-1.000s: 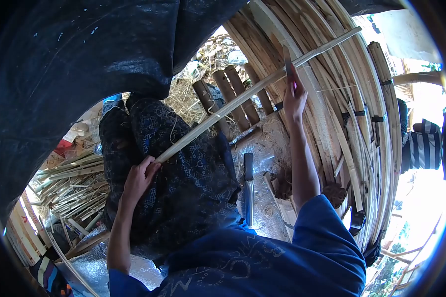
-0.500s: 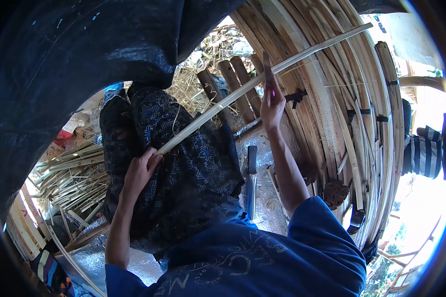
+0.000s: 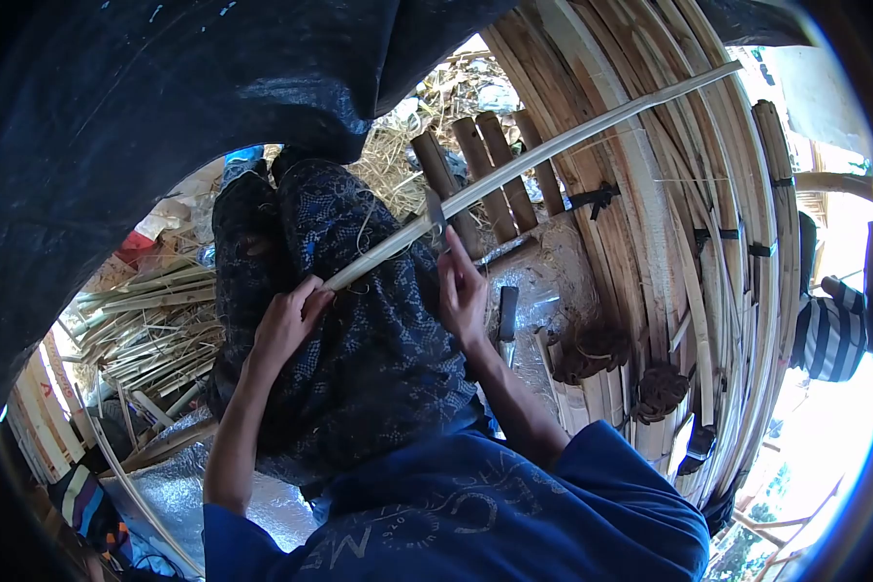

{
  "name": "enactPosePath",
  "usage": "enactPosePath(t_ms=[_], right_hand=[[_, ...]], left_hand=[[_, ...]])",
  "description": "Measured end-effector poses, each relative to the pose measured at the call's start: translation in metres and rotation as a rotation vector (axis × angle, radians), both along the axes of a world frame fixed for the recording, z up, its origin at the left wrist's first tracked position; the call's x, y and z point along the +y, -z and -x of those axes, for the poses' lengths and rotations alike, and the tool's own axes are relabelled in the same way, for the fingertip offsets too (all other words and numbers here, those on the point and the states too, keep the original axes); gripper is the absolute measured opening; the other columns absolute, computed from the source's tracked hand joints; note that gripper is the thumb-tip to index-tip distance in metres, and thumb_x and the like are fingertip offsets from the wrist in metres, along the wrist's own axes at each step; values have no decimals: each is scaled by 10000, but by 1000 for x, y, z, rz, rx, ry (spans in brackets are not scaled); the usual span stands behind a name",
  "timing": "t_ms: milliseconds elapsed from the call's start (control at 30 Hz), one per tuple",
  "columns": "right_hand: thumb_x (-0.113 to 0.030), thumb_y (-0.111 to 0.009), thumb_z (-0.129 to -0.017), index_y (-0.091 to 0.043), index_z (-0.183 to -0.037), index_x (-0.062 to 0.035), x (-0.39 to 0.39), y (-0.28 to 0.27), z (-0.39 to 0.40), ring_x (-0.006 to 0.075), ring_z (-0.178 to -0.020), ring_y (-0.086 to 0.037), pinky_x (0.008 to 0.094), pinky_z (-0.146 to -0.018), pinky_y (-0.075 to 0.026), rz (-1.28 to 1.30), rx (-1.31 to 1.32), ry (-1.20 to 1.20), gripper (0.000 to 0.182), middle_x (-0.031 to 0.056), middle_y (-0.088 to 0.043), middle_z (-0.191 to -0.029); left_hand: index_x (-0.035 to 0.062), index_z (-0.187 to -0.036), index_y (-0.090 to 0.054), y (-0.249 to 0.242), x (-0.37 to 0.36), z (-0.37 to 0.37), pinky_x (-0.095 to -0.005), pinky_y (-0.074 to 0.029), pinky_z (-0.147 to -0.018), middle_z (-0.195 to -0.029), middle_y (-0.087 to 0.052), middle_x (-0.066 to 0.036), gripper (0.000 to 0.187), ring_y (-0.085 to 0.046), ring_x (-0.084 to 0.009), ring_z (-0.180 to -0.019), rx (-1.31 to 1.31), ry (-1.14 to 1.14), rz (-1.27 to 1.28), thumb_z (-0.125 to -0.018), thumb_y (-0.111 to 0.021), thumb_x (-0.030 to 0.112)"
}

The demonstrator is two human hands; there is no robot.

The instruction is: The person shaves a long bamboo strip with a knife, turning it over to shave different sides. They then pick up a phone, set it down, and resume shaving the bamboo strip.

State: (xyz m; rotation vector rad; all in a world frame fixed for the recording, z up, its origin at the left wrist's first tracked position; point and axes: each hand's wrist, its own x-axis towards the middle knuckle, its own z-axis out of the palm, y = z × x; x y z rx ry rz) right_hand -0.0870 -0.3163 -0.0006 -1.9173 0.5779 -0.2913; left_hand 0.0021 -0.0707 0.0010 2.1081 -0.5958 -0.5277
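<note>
My left hand is closed around the near end of a long pale bamboo strip. The strip slants across my lap up to the right. In my right hand is a knife, its blade upright against the strip a short way beyond my left hand. A thin curled shaving hangs by the strip over my dark patterned trousers. Beside my right forearm lies a black-handled tool, its lower part hidden by the arm.
A wall of bamboo slats curves along the right, with dark ties. Short brown bamboo pieces stand ahead of me. Split strips are piled on the left. Black plastic sheeting hangs at upper left. A striped sleeve shows far right.
My right hand has drawn the knife along the strip toward my left hand, down and to the left. My left hand keeps its hold; the view has shifted slightly.
</note>
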Motion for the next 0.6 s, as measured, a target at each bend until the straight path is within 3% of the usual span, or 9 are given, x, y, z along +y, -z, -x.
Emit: enactPosePath(t_ms=[100, 167, 233, 300, 333, 367, 433, 533, 600], right_hand=[[-141, -534, -966, -483, -1398, -86, 0, 0, 25, 57, -703, -426, 204, -636, -381, -37, 90, -105, 438, -41, -504, -779], [-144, -534, -968, -475, -1398, -64, -15, -14, 30, 72, -738, -507, 217, -681, -436, -116, 188, -149, 441, 0, -589, -820], [-153, -507, -982, -501, -1373, -40, -44, -5, 28, 108, -756, -578, 264, -731, -492, 183, -176, -351, 407, 47, -654, -867], [-145, -427, -985, -509, -1350, -21, -93, -11, 8, 244, -914, -700, 305, -705, -574, 400, -299, -274, 394, 198, -569, -1296], [-169, -430, -1002, -516, -1353, -50, -102, -39, -6, 45, -484, -456, 233, -409, -393, 58, -224, -83, 381, -18, -553, -655], [-158, -433, -998, -500, -1373, -79, -132, -35, -21, 14, -419, -379, 200, -343, -279, 172, -272, 61, 389, -47, -474, -586], [-149, -444, -994, -510, -1377, -117, -170, -68, -50, 25, -401, -368, 210, -349, -258, 389, -182, 168, 390, -48, -454, -566], [-141, -460, -969, -520, -1370, -83, -208, -82, -80, 38, -463, -410, 256, -395, -287, 338, -225, 259, 409, 20, -535, -594], [-142, -475, -956, -553, -1343, -95, -221, -78, -90, 67, -482, -418, 278, -430, -304, 550, -179, 245, 399, 58, -583, -644]], left_hand=[[34, -968, -544, 4, 1, 0, -430, -472, -580, -792, -645, -212, 163, -629, -402, -818, -13, 9, 24, -952, -584, 192], [35, -970, -545, 5, 1, -1, -433, -472, -580, -791, -645, -211, 166, -630, -400, -819, -18, 10, 33, -953, -584, 196], [37, -973, -545, 5, 0, -1, -435, -472, -580, -791, -646, -210, 168, -631, -399, -820, -17, 4, 41, -953, -583, 199], [41, -980, -546, 1, 0, -1, -436, -473, -582, -794, -648, -208, 168, -633, -397, -820, 5, -4, 41, -955, -580, 203], [41, -980, -546, -1, 0, 0, -436, -473, -582, -794, -648, -208, 168, -633, -397, -820, 7, 0, 44, -955, -580, 203], [42, -984, -548, -2, 0, 0, -435, -476, -588, -800, -650, -209, 170, -634, -395, -822, 24, 1, 8, -956, -579, 207], [44, -988, -549, -3, -1, -1, -435, -478, -595, -806, -652, -209, 172, -636, -394, -825, 31, 12, -21, -957, -577, 211], [47, -993, -552, 0, -1, 0, -431, -481, -606, -817, -654, -209, 180, -635, -393, -830, 27, 1, -13, -959, -577, 222], [48, -993, -554, 4, 0, -1, -428, -482, -612, -824, -655, -208, 190, -636, -393, -834, 24, -3, 15, -961, -573, 234]])
